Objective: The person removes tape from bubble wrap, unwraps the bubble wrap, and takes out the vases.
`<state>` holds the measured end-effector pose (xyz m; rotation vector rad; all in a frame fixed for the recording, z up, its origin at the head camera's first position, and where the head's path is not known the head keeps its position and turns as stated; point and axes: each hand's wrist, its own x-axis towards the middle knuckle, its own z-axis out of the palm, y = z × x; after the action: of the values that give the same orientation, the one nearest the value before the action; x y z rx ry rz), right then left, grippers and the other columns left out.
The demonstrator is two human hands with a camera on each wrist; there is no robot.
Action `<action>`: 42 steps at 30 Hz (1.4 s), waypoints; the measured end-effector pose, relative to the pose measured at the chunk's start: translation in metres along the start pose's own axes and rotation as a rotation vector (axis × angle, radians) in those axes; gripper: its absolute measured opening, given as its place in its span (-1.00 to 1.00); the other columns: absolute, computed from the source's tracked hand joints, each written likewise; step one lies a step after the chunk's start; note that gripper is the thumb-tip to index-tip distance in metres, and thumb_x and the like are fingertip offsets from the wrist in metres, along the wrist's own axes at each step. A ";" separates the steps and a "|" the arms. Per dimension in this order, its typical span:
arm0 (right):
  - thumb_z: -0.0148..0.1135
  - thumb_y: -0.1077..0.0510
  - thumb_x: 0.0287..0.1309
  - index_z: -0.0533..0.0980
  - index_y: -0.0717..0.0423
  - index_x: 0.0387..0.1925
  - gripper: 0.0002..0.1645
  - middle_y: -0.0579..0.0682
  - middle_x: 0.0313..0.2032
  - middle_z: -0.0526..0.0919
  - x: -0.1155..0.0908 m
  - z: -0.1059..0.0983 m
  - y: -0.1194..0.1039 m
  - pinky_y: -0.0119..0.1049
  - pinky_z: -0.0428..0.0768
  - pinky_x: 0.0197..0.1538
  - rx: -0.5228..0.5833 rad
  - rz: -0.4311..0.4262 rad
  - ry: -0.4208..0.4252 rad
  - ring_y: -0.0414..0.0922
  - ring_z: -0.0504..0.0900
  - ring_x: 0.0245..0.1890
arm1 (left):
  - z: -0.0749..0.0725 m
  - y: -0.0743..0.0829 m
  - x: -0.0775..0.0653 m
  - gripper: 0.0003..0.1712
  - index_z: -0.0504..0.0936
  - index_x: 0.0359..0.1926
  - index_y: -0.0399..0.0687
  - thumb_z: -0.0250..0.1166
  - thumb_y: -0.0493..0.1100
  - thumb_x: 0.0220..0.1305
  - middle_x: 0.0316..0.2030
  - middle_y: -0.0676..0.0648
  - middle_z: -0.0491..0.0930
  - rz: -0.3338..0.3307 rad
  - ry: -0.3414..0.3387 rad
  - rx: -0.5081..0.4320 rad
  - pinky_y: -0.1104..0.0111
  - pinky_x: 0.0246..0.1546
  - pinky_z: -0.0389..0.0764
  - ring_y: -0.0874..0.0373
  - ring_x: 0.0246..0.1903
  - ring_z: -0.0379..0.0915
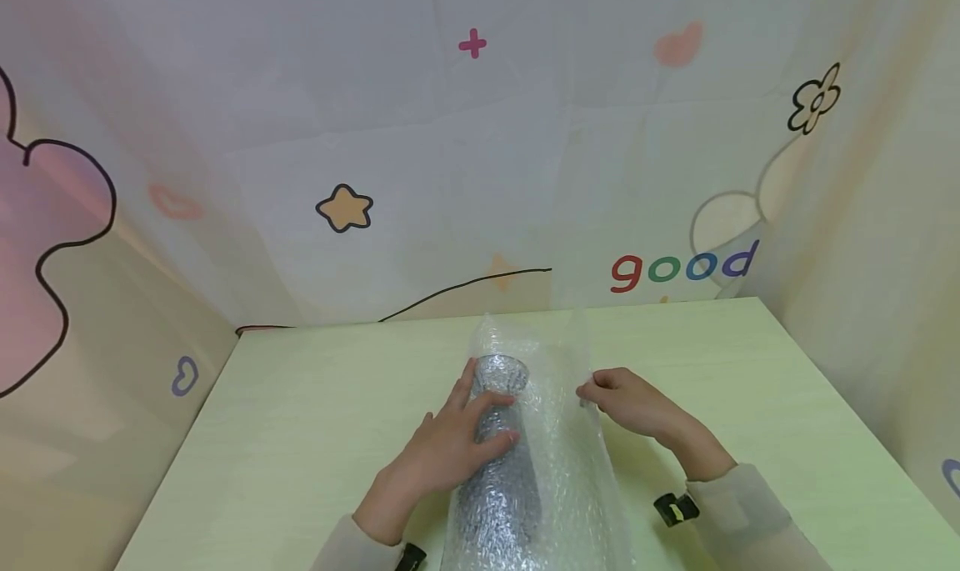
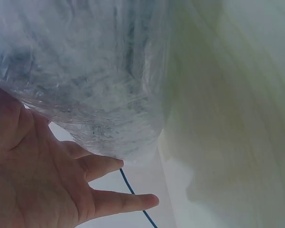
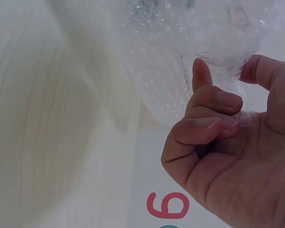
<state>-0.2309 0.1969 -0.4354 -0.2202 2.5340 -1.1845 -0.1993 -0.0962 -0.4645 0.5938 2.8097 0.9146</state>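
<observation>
A long grey, bottle-shaped thing (image 1: 498, 479) with a round top end lies under clear bubble wrap (image 1: 570, 463) on the table. My left hand (image 1: 450, 446) rests over its upper part, thumb and index finger across the wrap and the other fingers along its left side. In the left wrist view, those fingers (image 2: 118, 203) reach out straight beside the wrapped thing. At the wrap's right edge, my right hand (image 1: 630, 403) pinches the film between thumb and fingers. The right wrist view shows its other fingers (image 3: 199, 130) curled, with a bit of film against the palm.
The pale green table (image 1: 315, 421) extends to both sides of the wrap. Behind it hangs a printed curtain (image 1: 420, 137) with a star and the word "good". Each sleeve has a black band near the cuff, such as the right band (image 1: 677, 510).
</observation>
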 end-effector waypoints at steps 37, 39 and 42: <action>0.06 -0.02 0.52 0.65 0.23 -0.04 -0.58 0.08 -0.03 0.70 0.001 -0.002 0.010 -0.08 0.55 0.03 0.005 -0.016 -0.002 -0.02 0.54 -0.03 | 0.000 0.002 -0.004 -0.41 0.41 0.38 0.62 0.11 0.47 0.40 0.69 -0.09 -0.33 -0.034 0.022 0.039 -0.61 0.26 0.07 -0.29 0.62 -0.16; 0.06 -0.02 0.52 0.65 0.24 -0.05 -0.58 0.08 -0.02 0.70 0.000 -0.002 0.010 -0.07 0.56 0.04 0.005 -0.017 -0.001 -0.02 0.55 -0.02 | -0.001 0.003 -0.005 -0.42 0.42 0.38 0.61 0.13 0.45 0.40 0.69 -0.07 -0.33 -0.041 0.021 0.043 -0.61 0.27 0.06 -0.30 0.62 -0.19; 0.06 -0.03 0.52 0.65 0.22 -0.07 -0.59 0.08 -0.02 0.70 0.000 -0.002 0.011 -0.09 0.56 0.02 0.003 -0.020 -0.002 -0.03 0.56 -0.03 | -0.003 0.004 -0.007 -0.43 0.42 0.38 0.62 0.17 0.40 0.41 0.69 -0.05 -0.33 -0.052 0.022 0.048 -0.60 0.27 0.07 -0.30 0.63 -0.20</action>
<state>-0.2314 0.2050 -0.4428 -0.2460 2.5341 -1.1943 -0.1926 -0.0975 -0.4601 0.5179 2.8598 0.8514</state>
